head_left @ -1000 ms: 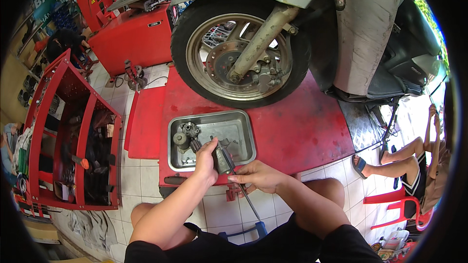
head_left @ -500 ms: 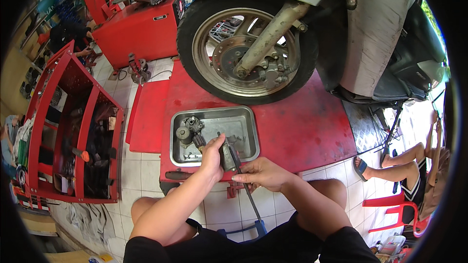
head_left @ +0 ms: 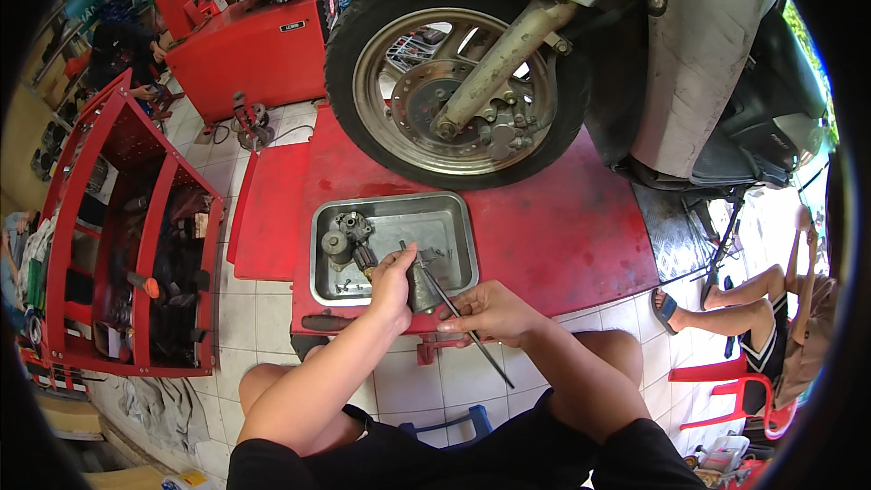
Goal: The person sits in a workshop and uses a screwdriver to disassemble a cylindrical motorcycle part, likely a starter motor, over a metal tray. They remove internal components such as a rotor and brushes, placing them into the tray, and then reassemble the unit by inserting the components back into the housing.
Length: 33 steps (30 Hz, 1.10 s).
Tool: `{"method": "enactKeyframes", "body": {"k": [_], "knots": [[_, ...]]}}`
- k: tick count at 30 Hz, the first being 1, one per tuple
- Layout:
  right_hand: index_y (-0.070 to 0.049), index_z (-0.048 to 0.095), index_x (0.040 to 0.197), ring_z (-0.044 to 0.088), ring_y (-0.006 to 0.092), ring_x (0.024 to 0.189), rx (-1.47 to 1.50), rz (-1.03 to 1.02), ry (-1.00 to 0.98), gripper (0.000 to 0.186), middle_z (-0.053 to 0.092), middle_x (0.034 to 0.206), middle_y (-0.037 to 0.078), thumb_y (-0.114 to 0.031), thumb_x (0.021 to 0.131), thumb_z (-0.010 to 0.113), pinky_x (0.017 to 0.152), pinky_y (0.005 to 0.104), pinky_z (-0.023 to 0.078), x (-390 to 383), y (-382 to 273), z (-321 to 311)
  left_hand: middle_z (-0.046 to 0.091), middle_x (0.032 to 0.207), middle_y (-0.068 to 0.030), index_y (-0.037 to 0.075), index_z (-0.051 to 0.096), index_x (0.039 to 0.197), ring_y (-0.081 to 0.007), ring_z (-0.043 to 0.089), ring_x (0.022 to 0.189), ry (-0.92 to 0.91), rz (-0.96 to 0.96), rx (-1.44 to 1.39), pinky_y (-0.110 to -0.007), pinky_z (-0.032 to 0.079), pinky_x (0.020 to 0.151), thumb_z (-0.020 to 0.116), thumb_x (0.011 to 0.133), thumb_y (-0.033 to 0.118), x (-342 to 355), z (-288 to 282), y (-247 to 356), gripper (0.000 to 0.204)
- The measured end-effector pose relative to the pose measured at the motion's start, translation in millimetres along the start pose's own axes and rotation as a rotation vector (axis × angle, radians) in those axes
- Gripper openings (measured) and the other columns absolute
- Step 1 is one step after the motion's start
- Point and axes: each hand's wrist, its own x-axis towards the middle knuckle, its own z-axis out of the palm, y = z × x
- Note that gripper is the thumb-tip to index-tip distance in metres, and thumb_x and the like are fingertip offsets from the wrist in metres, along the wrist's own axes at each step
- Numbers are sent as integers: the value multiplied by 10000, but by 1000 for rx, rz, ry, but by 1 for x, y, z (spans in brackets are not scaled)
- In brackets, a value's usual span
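The left hand [head_left: 394, 289] is wrapped around a grey metal cylinder [head_left: 423, 295]; its grip is clamped on the part. The cylinder is positioned at the front edge of the tray [head_left: 422, 220], overlapping that edge in view; contact between the two cannot be determined. The right hand [head_left: 494, 313], at the tray's front right corner, pinches a thin dark rod [head_left: 441, 290] between thumb and fingers; its grip is closed on the rod. The rod slants across the cylinder, upper end over the tray, lower end forward and right of it.

Inside the tray, a metal housing [head_left: 337, 247] sits at the left, with small bolts [head_left: 345, 287] in front of it. The tray rests on a red worktop [head_left: 567, 227]. A dark handle [head_left: 327, 322] lies just in front of the tray's left corner. Behind the tray stands a scooter wheel [head_left: 399, 141]; well to its left, a red rack [head_left: 163, 218].
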Motion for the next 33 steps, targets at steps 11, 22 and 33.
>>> {"method": "enactKeyframes", "body": {"k": [11,22,33], "knots": [[27,718,1008,487,58,486,-197,24,197,319,598,692,11,-280,924,733,425,235,399,6,7,-4,677,1020,-107,37,598,1046,-240,682,899,36,20,34,-442,570,826,581,994,292,13,-1,-8,261],[52,697,865,493,178,508,-642,-372,566,309,544,574,114,-254,889,736,509,347,404,5,1,5,631,925,-69,49,564,985,-171,607,830,43,32,-27,-352,527,744,656,965,290,8,3,-7,259],[38,688,799,577,271,492,-628,-510,777,304,599,582,158,-253,845,763,514,376,450,26,5,18,645,1013,-110,-18,572,1138,-158,597,915,10,146,138,-310,503,776,679,957,335,-8,12,-27,411]]}}
